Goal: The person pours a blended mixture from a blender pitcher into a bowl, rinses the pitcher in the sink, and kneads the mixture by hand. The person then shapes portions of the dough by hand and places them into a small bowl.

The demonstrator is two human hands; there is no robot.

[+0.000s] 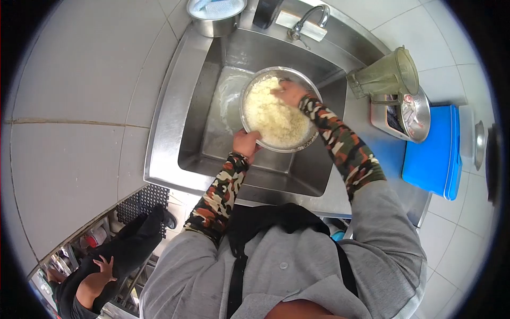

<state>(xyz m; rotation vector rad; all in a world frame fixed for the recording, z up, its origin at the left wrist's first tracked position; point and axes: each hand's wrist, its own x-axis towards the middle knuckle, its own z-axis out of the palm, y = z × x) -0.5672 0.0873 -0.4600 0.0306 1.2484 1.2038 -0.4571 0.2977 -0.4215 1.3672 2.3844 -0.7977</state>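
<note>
While your left hand (pixel 246 143) pinches the rim at the near-left side, the metal bowl (pixel 287 149) sits within the outline of the sink (pixel 218 141), nearer its right wall than its left. Whether it touches the sink floor, you cannot tell from this view. You have the wider gap to the left of the bowl, where cloudy liquid spreads over the sink floor, and more room between the bowl and the sink's front edge. Behind it, the faucet (pixel 297 33) stands on the back ledge, well apart from your hands.

Your left thumb lies over the rim, closed on it, with the other fingers mostly hidden. Your right forearm crosses the sink's right edge, and your right hand (pixel 291 94) reaches down inside the bowl's far-right side, at the pale, wet, crumbly grains (pixel 276 117). Its fingers are blurred, so you cannot tell how far they are closed or whether they hold any.
</note>
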